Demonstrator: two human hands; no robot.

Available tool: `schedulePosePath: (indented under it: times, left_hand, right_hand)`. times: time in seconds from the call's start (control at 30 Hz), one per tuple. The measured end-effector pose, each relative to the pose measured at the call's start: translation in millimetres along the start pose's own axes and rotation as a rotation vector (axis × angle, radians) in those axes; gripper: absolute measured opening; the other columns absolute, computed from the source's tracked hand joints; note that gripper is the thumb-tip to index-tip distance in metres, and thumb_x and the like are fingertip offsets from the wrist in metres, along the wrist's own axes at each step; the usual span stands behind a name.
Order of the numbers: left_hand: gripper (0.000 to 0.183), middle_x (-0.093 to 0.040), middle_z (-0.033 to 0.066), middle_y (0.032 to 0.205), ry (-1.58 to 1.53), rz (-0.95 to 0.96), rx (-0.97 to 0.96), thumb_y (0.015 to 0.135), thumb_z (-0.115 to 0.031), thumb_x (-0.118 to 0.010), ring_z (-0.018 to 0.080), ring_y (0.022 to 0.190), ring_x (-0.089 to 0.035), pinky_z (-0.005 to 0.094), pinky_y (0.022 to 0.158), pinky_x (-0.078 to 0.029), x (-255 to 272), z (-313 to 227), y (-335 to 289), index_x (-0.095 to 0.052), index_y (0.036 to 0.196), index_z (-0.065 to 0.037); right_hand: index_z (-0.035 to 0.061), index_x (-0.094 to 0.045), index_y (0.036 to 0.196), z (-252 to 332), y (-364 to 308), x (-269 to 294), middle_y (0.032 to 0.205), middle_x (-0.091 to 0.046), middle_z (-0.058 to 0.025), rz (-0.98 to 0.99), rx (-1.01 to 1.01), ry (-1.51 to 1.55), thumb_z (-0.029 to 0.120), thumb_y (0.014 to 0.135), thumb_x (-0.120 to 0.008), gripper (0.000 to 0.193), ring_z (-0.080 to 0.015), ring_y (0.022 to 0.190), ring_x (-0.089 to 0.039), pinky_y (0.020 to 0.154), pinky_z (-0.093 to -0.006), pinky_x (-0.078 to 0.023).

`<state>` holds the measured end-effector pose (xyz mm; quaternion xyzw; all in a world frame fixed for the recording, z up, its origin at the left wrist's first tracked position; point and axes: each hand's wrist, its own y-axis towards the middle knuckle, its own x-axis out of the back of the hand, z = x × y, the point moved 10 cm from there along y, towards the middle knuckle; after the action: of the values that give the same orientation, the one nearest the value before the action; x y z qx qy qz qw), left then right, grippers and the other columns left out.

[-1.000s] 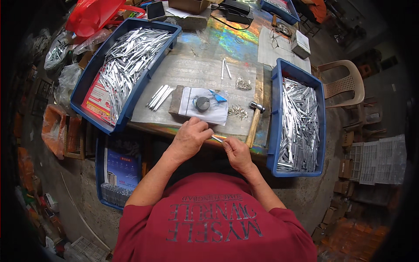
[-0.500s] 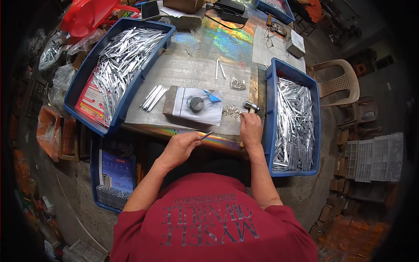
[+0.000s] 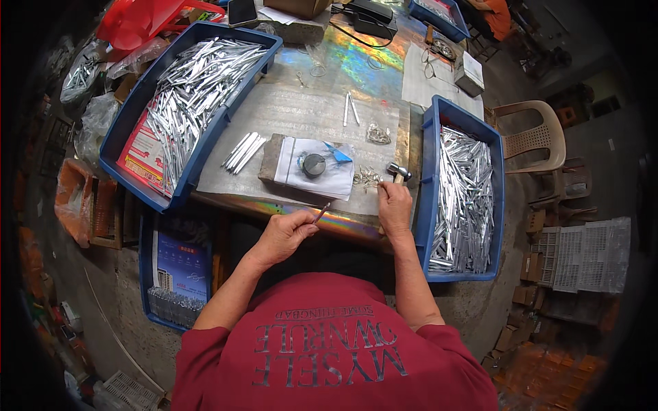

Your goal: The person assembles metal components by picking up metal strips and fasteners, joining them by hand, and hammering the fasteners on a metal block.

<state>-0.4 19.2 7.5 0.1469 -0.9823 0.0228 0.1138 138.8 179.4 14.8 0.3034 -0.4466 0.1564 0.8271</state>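
Observation:
Pinched between my left hand's point(image 3: 284, 236) fingers is a thin, dark metal piece point(image 3: 322, 212), tilted upward just off the table's near edge. My right hand point(image 3: 395, 205) grips a small hammer point(image 3: 397, 172) by its handle, with the metal head upward. Between the hands and a little farther off lies a block point(image 3: 274, 159) topped with white paper, on which a round dark metal piece point(image 3: 312, 165) stands beside a blue scrap point(image 3: 338, 153). Small metal bits point(image 3: 366, 177) are scattered to the block's right. Several slim silver pieces point(image 3: 243, 153) lie side by side to its left.
Blue bins of silver metal pieces stand left point(image 3: 110, 147) and right point(image 3: 498, 205). Two slim pieces point(image 3: 351, 109) and a small bag point(image 3: 378, 133) lie farther back. A beige chair point(image 3: 548, 140) is at right; a person in orange point(image 3: 495, 17) sits beyond.
The thin piece in my left hand has swung to a steeper tilt, and that hand is slightly lower. My right hand keeps its hold on the hammer. The whole view has shifted slightly.

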Motion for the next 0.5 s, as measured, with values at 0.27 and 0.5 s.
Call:
schedulePosePath:
  times: [0.27,0.5]
  left_hand:
    - [0.006,-0.054,-0.0008,0.062,-0.190,0.022,0.120,0.075,-0.004,-0.055,0.0033,0.054,-0.047,0.0175,0.049,-0.039,-3,16,-2,-0.055,0.080,-0.001]
    - [0.009,-0.053,-0.0014,0.064,-0.249,0.052,0.177,0.075,-0.003,-0.056,0.0031,0.054,-0.047,0.0165,0.048,-0.039,-6,20,-4,-0.056,0.084,-0.002]
  right_hand:
    - [0.0104,-0.057,0.075,3,-3,-17,0.073,-0.054,-0.0058,0.116,-0.022,-0.143,0.017,0.072,-0.055,0.008,-0.0250,0.076,-0.050,0.063,-0.0390,-0.035]
    - [0.0082,-0.054,0.072,11,-3,-32,0.072,-0.054,-0.0081,0.176,-0.051,-0.306,0.017,0.071,-0.054,0.009,-0.0261,0.075,-0.050,0.064,-0.0420,-0.033]
